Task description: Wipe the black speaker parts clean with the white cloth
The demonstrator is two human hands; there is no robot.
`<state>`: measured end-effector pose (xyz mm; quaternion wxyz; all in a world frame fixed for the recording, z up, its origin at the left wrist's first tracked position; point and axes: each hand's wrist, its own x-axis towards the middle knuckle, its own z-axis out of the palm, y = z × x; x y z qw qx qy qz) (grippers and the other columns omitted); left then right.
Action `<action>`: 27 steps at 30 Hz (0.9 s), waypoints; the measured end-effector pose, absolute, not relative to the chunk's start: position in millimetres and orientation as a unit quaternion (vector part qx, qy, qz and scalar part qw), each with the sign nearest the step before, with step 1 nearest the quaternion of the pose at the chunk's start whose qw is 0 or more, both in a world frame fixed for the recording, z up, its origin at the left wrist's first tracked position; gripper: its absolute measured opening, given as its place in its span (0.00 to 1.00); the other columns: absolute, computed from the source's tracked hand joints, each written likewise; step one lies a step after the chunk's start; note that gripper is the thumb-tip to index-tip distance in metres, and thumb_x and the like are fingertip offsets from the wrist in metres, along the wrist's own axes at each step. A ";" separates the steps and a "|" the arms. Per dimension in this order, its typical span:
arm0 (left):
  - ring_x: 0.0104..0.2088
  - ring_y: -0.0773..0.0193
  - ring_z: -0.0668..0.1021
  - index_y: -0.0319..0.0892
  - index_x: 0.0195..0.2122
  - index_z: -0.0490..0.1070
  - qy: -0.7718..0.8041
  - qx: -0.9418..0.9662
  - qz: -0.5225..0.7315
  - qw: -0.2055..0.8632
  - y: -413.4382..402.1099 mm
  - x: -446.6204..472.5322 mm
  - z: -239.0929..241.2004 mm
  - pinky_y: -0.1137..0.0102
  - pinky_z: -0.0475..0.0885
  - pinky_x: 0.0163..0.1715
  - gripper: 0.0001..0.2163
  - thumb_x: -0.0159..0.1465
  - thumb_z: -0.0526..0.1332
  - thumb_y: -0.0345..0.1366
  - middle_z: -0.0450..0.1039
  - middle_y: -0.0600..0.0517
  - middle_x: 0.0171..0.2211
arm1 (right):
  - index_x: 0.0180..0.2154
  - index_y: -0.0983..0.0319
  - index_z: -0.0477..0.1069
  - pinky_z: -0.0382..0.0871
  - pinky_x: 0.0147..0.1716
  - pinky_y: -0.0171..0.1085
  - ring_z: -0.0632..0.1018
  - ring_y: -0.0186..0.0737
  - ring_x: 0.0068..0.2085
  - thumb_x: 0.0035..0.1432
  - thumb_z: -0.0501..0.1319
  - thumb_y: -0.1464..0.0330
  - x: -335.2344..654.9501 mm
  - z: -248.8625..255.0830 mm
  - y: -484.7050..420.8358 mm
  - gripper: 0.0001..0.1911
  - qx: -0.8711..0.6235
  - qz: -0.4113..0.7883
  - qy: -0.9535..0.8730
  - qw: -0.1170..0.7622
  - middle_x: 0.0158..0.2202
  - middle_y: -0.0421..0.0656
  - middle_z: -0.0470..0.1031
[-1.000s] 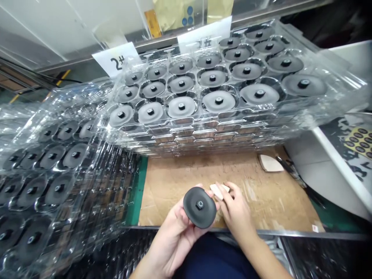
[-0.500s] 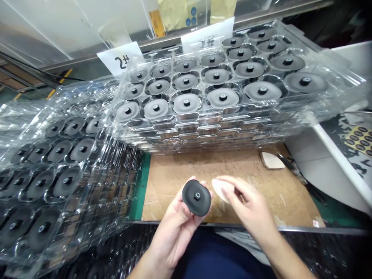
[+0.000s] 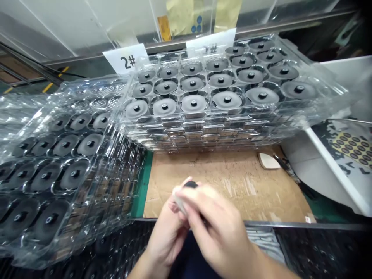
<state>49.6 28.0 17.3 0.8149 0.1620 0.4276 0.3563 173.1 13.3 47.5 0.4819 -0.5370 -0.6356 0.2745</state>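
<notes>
1. The left hand [image 3: 167, 232] is sitting low in the middle of the view, fingers curled up around a black disc [image 3: 191, 184], grasping it; only a sliver of the disc's top edge is showing above the fingers.
2. The right hand [image 3: 215, 228] is lying across the front of the left hand and covering most of the disc. It is blurred, and its fingers are pinching a small pale pad [image 3: 178, 198] against the disc's near face.
3. Both hands are hovering over the near edge of a brown cardboard sheet [image 3: 232, 182], just above the metal rim of the bench.
4. Behind the cardboard a stack of clear plastic trays [image 3: 221, 128] is standing, the top tray filled with rows of grey discs [image 3: 227, 100], each sitting in its own round pocket.
5. To the left another pile of clear trays [image 3: 58, 166] is leaning toward the viewer, holding more dark discs.
6. A white card marked 2# [image 3: 127, 60] is standing behind the trays.
7. A second pale pad [image 3: 269, 161] is lying on the far right corner of the cardboard, well apart from the hands.
8. At the right a white tray [image 3: 334, 166] is holding a sheet of small dark rings [image 3: 353, 144].
</notes>
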 end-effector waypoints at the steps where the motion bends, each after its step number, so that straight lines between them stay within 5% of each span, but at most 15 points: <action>1: 0.40 0.62 0.76 0.48 0.45 0.71 0.432 0.160 0.358 0.812 28.8 47.6 17.8 0.75 0.72 0.37 0.22 0.47 0.69 0.31 0.74 0.51 0.45 | 0.44 0.63 0.69 0.69 0.37 0.32 0.74 0.34 0.37 0.58 0.53 0.76 172.8 48.3 11.0 0.13 -0.528 0.316 -0.638 0.463 0.36 0.43 0.73; 4: 0.38 0.64 0.76 0.48 0.46 0.70 0.441 0.173 0.374 0.797 29.9 45.7 18.3 0.76 0.72 0.35 0.24 0.47 0.69 0.31 0.74 0.50 0.45 | 0.38 0.60 0.71 0.69 0.34 0.28 0.74 0.30 0.32 0.58 0.54 0.76 173.2 53.4 13.1 0.10 -0.537 0.366 -0.634 0.419 0.32 0.39 0.73; 9: 0.43 0.58 0.76 0.46 0.45 0.71 0.407 0.195 0.368 0.813 31.0 45.5 22.5 0.70 0.70 0.43 0.21 0.47 0.69 0.33 0.74 0.49 0.44 | 0.47 0.65 0.68 0.69 0.42 0.35 0.73 0.36 0.40 0.59 0.52 0.76 171.5 57.3 18.4 0.14 -0.518 0.273 -0.640 0.497 0.38 0.45 0.73; 13: 0.44 0.57 0.75 0.50 0.45 0.71 0.419 0.177 0.359 0.815 32.2 42.0 28.8 0.69 0.71 0.43 0.26 0.44 0.71 0.32 0.72 0.50 0.47 | 0.40 0.60 0.71 0.70 0.32 0.29 0.74 0.31 0.32 0.57 0.54 0.75 187.8 52.2 -1.5 0.11 -0.521 0.374 -0.650 0.409 0.33 0.41 0.74; 16: 0.44 0.59 0.75 0.49 0.45 0.71 0.416 0.178 0.391 0.802 32.2 44.9 30.2 0.73 0.70 0.43 0.28 0.40 0.72 0.36 0.72 0.50 0.48 | 0.40 0.59 0.71 0.70 0.32 0.31 0.74 0.33 0.31 0.58 0.55 0.74 197.7 50.1 -10.8 0.10 -0.595 0.303 -0.645 0.372 0.31 0.41 0.73; 27: 0.46 0.62 0.75 0.49 0.46 0.70 0.408 0.185 0.412 0.793 29.0 44.5 29.3 0.76 0.70 0.43 0.25 0.46 0.69 0.28 0.74 0.52 0.47 | 0.42 0.60 0.70 0.69 0.35 0.30 0.75 0.33 0.33 0.58 0.55 0.74 197.2 55.5 -5.2 0.11 -0.584 0.288 -0.650 0.392 0.32 0.41 0.73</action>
